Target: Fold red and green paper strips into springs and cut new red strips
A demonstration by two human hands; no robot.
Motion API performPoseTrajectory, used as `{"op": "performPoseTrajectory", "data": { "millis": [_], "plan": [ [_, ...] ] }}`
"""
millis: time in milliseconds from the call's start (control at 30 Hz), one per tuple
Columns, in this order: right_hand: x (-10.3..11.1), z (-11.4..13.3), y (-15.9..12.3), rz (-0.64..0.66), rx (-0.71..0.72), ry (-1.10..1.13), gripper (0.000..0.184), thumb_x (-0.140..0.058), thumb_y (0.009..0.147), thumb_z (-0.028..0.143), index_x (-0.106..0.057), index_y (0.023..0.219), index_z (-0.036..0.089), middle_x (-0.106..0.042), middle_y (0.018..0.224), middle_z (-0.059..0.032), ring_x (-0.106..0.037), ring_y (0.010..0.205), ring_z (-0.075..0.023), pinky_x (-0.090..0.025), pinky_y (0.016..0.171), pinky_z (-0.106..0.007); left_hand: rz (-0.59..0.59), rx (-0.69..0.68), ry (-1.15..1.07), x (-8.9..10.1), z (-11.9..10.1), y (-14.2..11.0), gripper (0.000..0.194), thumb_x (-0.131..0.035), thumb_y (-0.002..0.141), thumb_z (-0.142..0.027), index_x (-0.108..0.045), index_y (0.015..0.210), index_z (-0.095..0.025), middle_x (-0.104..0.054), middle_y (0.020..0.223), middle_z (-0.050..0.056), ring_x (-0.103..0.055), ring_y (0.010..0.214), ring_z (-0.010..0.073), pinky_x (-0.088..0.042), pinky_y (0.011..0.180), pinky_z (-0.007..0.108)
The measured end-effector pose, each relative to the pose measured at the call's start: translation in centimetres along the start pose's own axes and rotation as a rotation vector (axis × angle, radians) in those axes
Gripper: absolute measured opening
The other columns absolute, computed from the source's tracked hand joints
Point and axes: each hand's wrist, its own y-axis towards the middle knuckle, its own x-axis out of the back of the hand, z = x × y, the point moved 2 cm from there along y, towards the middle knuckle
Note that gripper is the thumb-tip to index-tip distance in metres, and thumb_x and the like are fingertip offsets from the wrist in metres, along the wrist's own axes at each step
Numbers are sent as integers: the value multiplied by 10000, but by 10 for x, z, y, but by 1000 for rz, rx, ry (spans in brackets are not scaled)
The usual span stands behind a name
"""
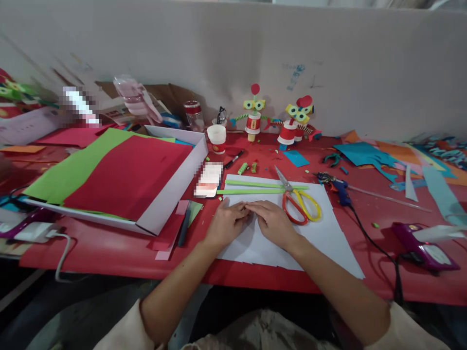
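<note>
My left hand [226, 221] and my right hand [274, 223] meet fingertip to fingertip over a stack of white paper [314, 248]. Their fingers are bent and pressed together; anything between them is hidden or too small to name. Just beyond the hands lie two light green paper strips [255, 191]. Scissors [297, 197] with one red and one yellow handle rest with blades spread across the strips, close to my right hand. Small folded green paper springs [242, 168] sit behind the paper stack.
A white box [160, 214] with red and green sheets stands at left. A phone [208, 180], a paper cup [217, 138] and paper-cup figures [253, 121] are further back. At right lie a glue gun [341, 190] with its cord, blue paper [365, 155] and a purple device [425, 248].
</note>
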Motion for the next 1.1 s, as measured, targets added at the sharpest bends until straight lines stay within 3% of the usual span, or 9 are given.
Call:
{"op": "performPoseTrajectory", "data": {
  "millis": [300,400,500,600,767,867,1000,1100],
  "plan": [
    [1,-1,-1,44,16,-97,537,-405,763,-40,-600,1204,196,-654,1195,-77,-601,1060,-218,-469,917,-441,61,15,-104,7,-1,0,172,-641,767,-202,-747,863,-297,-645,1213,31,-578,1157,244,-278,1104,506],
    [1,-2,-1,39,33,-101,538,-399,767,-43,-607,1200,200,-655,1193,-67,-597,1055,-209,-466,921,-425,-115,81,-157,14,3,-3,178,-624,768,-196,-748,867,-277,-692,1126,38,-608,1115,230,-383,1052,452],
    [2,0,-2,45,45,-138,536,-405,775,-37,-611,1198,220,-658,1183,-52,-592,1037,-207,-464,917,-420,-310,238,-199,21,10,-6,191,-594,782,-182,-743,883,-247,-721,1053,48,-656,1023,224,-508,911,395],
    [2,5,-2,82,58,-254,517,-417,783,-22,-603,1214,195,-648,1193,-77,-586,993,-231,-472,872,-432,-365,314,-212,23,12,-7,186,-582,799,-186,-735,891,-239,-744,971,33,-683,943,207,-546,814,345],
    [-2,17,-1,166,77,-395,464,-414,792,-5,-591,1208,101,-627,1196,-155,-560,951,-294,-469,788,-473,-219,255,-120,18,6,1,272,-528,779,-84,-737,875,-230,-749,917,26,-682,846,187,-532,780,325],
    [-3,18,-1,158,44,-378,427,-437,767,4,-623,1138,109,-635,1157,-164,-556,942,-296,-462,801,-476,-88,185,-88,15,4,14,275,-535,744,-85,-738,861,-229,-739,903,32,-668,842,196,-519,750,312],
    [0,9,2,76,-13,-214,384,-488,735,14,-678,1031,169,-673,1092,-113,-570,939,-269,-472,831,-453,85,120,-142,14,6,35,274,-550,680,-64,-725,809,-230,-723,797,-6,-652,739,160,-497,673,254],
    [3,-2,8,7,-42,-21,333,-507,774,41,-708,978,212,-719,1005,-65,-616,882,-227,-504,805,-409,124,139,-140,14,8,42,257,-561,670,-62,-713,808,-217,-708,773,-8,-637,717,152,-481,663,246]
  ]
}}
